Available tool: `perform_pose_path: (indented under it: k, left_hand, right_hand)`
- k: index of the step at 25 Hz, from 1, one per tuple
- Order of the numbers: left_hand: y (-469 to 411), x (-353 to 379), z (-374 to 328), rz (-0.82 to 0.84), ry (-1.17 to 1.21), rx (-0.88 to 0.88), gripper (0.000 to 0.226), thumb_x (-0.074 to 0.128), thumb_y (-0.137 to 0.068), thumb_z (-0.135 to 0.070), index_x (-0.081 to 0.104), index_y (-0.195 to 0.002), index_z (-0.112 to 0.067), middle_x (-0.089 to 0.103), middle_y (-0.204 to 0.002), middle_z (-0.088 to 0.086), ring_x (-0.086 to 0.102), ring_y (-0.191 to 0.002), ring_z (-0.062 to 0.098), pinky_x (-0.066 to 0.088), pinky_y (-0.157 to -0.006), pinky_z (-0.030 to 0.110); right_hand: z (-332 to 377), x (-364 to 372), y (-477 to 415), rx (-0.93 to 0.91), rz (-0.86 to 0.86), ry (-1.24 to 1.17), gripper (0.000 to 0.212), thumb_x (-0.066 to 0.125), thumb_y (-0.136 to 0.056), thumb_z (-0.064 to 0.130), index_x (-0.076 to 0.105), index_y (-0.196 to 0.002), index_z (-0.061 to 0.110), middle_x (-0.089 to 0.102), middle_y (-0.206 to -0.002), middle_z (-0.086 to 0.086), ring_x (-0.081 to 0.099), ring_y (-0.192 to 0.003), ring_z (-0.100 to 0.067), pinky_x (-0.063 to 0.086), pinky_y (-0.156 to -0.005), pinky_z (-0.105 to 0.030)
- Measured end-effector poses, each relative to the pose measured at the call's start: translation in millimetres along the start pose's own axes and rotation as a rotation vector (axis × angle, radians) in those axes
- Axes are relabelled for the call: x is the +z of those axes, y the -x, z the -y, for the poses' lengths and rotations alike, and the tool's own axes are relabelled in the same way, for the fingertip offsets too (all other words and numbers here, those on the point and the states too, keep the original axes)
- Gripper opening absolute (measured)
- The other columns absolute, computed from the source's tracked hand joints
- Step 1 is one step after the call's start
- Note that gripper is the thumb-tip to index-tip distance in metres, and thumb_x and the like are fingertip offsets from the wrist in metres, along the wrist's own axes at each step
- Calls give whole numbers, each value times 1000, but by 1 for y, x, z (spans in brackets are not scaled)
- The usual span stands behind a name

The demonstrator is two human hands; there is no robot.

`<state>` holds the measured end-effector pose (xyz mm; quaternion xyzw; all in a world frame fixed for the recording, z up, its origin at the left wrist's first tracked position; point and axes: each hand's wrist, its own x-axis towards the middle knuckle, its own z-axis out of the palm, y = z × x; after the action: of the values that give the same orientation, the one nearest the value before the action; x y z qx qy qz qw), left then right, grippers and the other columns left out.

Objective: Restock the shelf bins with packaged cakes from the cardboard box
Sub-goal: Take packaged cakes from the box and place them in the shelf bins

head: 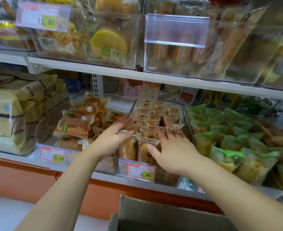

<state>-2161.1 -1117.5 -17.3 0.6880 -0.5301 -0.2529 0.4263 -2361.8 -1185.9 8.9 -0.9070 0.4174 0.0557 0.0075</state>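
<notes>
A clear plastic shelf bin on the lower shelf is packed with small packaged cakes in clear wrappers. My left hand lies on the bin's left front with straight fingers, the thumb touching a front cake pack. My right hand is spread flat over the front packs, fingers straight and a little blurred, thumb against a wrapper. The cardboard box stands open below the shelf at the bottom; its inside is dark.
A bin of larger bread packs sits to the left, green-wrapped packs to the right. Price tags hang on the bin fronts. The upper shelf holds more clear bins close above.
</notes>
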Motion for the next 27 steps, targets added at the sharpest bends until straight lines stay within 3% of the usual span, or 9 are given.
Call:
perform_pose_path:
  k: [3,8,11,13,17,20,22,24,27]
  left_hand:
    - [4,-1,-5,-29,-24,4,57,57,-96,-36,36,-149,-32,29,-158,-10,26,-145,10,21,-121,38]
    - [11,1,-13,-11,-139,30,56,50,-99,-38,32,-151,-33,24,-160,-9,22,-146,9,22,-119,33]
    - [13,-1,-12,-14,-153,22,56,51,-98,-40,33,-150,-33,28,-158,-8,26,-145,10,25,-119,36]
    - [13,-4,-12,-11,-121,13,53,50,-98,-41,35,-149,-36,31,-156,-10,29,-143,10,26,-118,35]
    - [13,-9,-14,48,-47,-20,46,46,-100,-37,38,-145,-44,33,-154,-15,29,-142,9,24,-110,27]
    - [17,-20,-11,60,-23,-7,42,54,-95,-41,46,-133,-56,40,-150,-17,37,-138,9,30,-114,35]
    - [20,-29,-10,67,-26,-4,34,60,-93,-41,53,-119,-61,47,-143,-19,46,-130,7,39,-108,35]
    - [21,-34,-8,71,-57,-6,29,61,-93,-38,59,-115,-57,52,-135,-20,51,-122,3,43,-100,28]
    - [21,-27,-11,43,-87,2,20,60,-94,-37,64,-108,-50,59,-126,-18,55,-115,1,43,-94,24]
  right_hand:
    - [-19,-19,-6,14,30,-84,76,7,-91,72,-6,-153,31,-6,-162,-4,-4,-150,-26,-1,-121,-44]
    - [-35,-10,-25,40,27,106,72,4,-94,64,-4,-155,25,1,-163,-5,2,-150,-24,-7,-120,-48]
    - [-46,-37,-27,42,101,-42,61,9,-101,54,3,-155,28,4,-163,3,4,-150,-19,-6,-121,-43]
    - [-60,-51,-30,70,85,-89,54,16,-104,45,9,-155,31,3,-162,2,1,-150,-18,-6,-121,-42]
    - [-56,-45,-33,47,190,78,49,23,-104,34,15,-153,36,-7,-162,-1,-10,-149,-19,-12,-118,-49]
    - [-55,-57,-22,-4,90,-37,47,26,-104,42,30,-150,32,10,-162,4,-5,-149,-16,-5,-120,-47]
    - [-60,-62,-10,-67,62,-90,52,39,-96,55,41,-144,35,16,-160,10,-1,-149,-13,1,-121,-46]
    - [-62,-57,3,-95,128,-26,61,52,-85,65,45,-140,38,14,-160,12,-3,-149,-13,0,-121,-46]
    - [-66,-48,4,-62,128,-33,60,61,-82,59,46,-138,41,14,-161,11,-3,-149,-15,0,-121,-48]
